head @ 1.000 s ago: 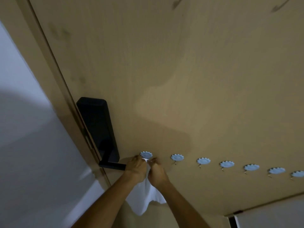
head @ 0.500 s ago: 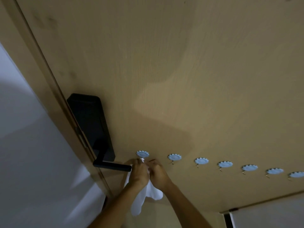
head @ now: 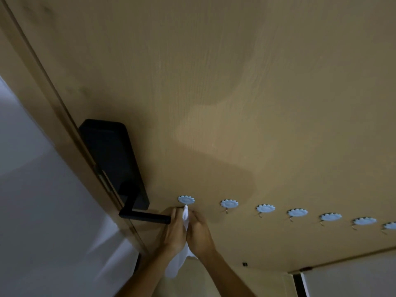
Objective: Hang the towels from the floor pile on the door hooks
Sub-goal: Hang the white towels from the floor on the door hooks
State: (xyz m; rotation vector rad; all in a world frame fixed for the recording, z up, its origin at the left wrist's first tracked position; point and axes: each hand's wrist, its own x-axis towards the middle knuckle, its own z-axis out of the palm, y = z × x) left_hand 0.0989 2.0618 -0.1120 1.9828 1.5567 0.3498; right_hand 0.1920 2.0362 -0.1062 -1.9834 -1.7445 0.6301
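A: What is changing here, starting from the nearest part?

B: Nearest to the camera, the white towel (head: 179, 262) is hanging down below the wrists, and it is looking narrower and more gathered than a second ago. Above it, the left hand (head: 173, 230) and the right hand (head: 199, 230) are now pressing close together, with the cloth squeezed between them. Each grip is closing on the towel; the fingers are curling around its upper part.

A: And where is the towel relative to the first hook?

B: Its top corner is now reaching just under the first hook (head: 186, 199), seemingly touching its lower edge. Half a second ago the corner was still lower. I think the loop or corner is being put on the hook, so the first hanging is almost done, but I cannot tell if it is already catching.

A: What about materials?

B: The towel is soft, thin cloth, folding easily. The hook is having a pale flower-shaped plate with a small metal prong. Left of it, the black door handle (head: 145, 217) is looking hard and matte. Right of it, the other hooks (head: 265, 208) are staying bare. Behind the hook, the door (head: 235, 93) is smooth wood-grain panel.
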